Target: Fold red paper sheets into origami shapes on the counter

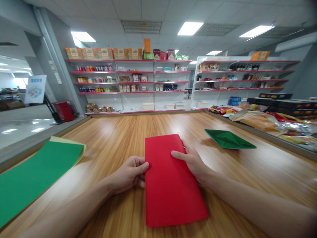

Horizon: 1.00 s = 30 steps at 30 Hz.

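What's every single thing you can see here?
Table: one, brown, in front
Red paper: one, red, centre
Paper sheets: at least two, green over pale yellow, table's left
Folded paper: one, dark green, table's right
Packets: many, mixed, far right
Black boxes: several, black, far right
Shelves: many, white, back
Small goods: many, mixed, on shelves
Orange boxes: several, orange, shelf tops
Sign: one, pale blue, left
Case: one, red, beside sign
Lights: several, white, overhead
Left hand: one, bare, gripping red paper's left edge
Right hand: one, bare, gripping red paper's right edge
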Each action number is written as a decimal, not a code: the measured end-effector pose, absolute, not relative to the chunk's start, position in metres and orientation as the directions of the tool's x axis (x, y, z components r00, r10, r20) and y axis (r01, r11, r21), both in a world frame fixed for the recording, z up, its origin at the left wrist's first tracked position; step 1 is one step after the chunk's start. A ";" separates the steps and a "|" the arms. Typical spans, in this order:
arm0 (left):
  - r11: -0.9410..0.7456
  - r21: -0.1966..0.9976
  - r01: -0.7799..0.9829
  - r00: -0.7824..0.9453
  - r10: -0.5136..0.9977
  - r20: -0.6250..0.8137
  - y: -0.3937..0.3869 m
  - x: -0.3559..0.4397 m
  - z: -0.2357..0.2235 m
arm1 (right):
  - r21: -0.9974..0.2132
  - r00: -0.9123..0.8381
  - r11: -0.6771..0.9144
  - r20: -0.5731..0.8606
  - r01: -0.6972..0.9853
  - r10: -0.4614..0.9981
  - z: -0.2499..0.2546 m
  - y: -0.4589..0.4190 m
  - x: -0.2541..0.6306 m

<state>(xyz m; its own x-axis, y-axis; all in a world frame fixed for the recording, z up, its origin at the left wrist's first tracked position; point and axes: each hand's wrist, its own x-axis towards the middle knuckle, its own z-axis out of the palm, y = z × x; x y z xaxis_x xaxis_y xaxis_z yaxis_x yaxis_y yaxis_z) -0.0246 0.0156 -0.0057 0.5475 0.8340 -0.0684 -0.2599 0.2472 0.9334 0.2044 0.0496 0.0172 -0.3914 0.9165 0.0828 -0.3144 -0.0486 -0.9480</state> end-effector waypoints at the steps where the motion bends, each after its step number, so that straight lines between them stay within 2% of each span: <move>1: 0.253 0.931 -0.264 0.551 0.832 -0.070 0.016 -0.025 -0.006 | -0.947 -0.391 -0.049 0.083 -0.317 0.917 0.017 0.050 0.204; 19: 0.225 0.958 -0.176 0.447 0.886 -0.126 0.018 -0.021 -0.009 | -0.956 -0.324 0.004 0.103 -0.292 0.940 0.016 0.049 0.201; 30: 0.199 0.968 -0.152 0.417 0.901 -0.119 0.017 -0.021 -0.010 | -0.946 -0.360 -0.013 0.110 -0.323 0.926 0.017 0.049 0.200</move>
